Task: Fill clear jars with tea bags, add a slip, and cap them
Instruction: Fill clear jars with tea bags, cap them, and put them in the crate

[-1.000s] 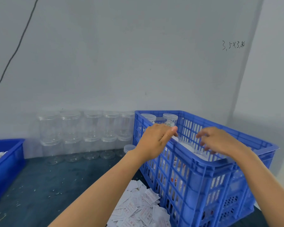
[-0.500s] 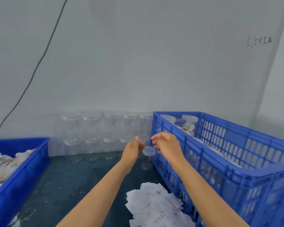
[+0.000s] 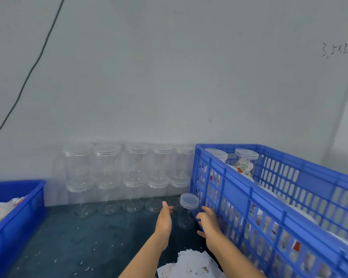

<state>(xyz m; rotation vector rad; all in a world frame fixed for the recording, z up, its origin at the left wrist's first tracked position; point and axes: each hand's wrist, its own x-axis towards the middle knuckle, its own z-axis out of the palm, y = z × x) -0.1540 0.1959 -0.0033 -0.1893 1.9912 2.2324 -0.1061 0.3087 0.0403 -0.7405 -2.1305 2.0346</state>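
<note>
A clear capped jar point(image 3: 187, 212) stands upright on the dark table beside the blue crate point(image 3: 239, 189). My left hand point(image 3: 164, 220) is just left of the jar, fingers straight, a small gap from it. My right hand point(image 3: 208, 222) is at the jar's lower right with relaxed fingers, holding nothing. Two stacked rows of empty clear jars point(image 3: 127, 173) line the wall. Filled, capped jars point(image 3: 245, 162) sit inside the crate. A pile of white paper slips point(image 3: 191, 264) lies near the front edge, between my forearms.
A blue bin point(image 3: 18, 217) with white tea bags sits at the left. A black cable point(image 3: 34, 63) runs down the grey wall. Small white scraps litter the dark table point(image 3: 78, 245).
Both hands left the crate's rim, came left and dropped toward the single capped jar on the table. The view swung left.
</note>
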